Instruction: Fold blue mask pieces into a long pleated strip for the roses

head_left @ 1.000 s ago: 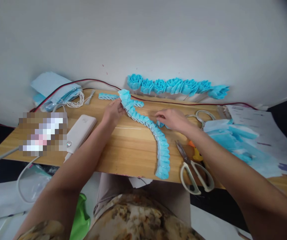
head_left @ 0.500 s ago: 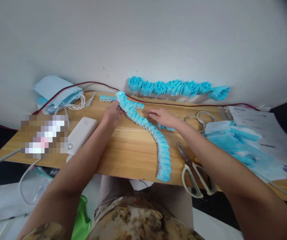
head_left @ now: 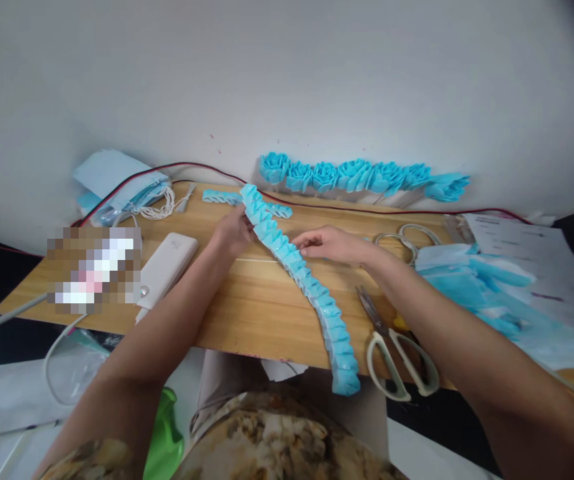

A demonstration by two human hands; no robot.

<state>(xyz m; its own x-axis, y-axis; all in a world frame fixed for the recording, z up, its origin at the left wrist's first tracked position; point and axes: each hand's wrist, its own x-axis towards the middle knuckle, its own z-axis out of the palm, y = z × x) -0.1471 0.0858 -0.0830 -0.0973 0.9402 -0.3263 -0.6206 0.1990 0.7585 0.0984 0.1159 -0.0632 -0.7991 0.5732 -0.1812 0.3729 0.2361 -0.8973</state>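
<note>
A long light-blue pleated strip [head_left: 301, 270] runs slantwise across the table, its lower end hanging past the front edge. My left hand [head_left: 234, 232] grips it near the upper end, with the fingertips partly hidden behind the pleats. Against the strip's right side is my right hand [head_left: 327, 245], fingers loosely extended at its edge; I cannot tell whether they touch it. A shorter folded blue strip [head_left: 221, 197] lies on the table behind the long one. White-handled scissors [head_left: 391, 353] rest at the table's front edge, right of the long strip.
Blue folded flowers [head_left: 354, 175] line the wall. Sheets of blue material [head_left: 471, 280] and a printed paper [head_left: 541, 257] lie at right, near wire rings [head_left: 419, 235]. A white power bank [head_left: 169, 267] and a pale blue stack [head_left: 117, 173] are at left. A red-black cable [head_left: 187, 164] crosses behind.
The long strip is straighter, and its lower end has swung right and towards me over the table edge. My right hand has moved slightly nearer to me along it.
</note>
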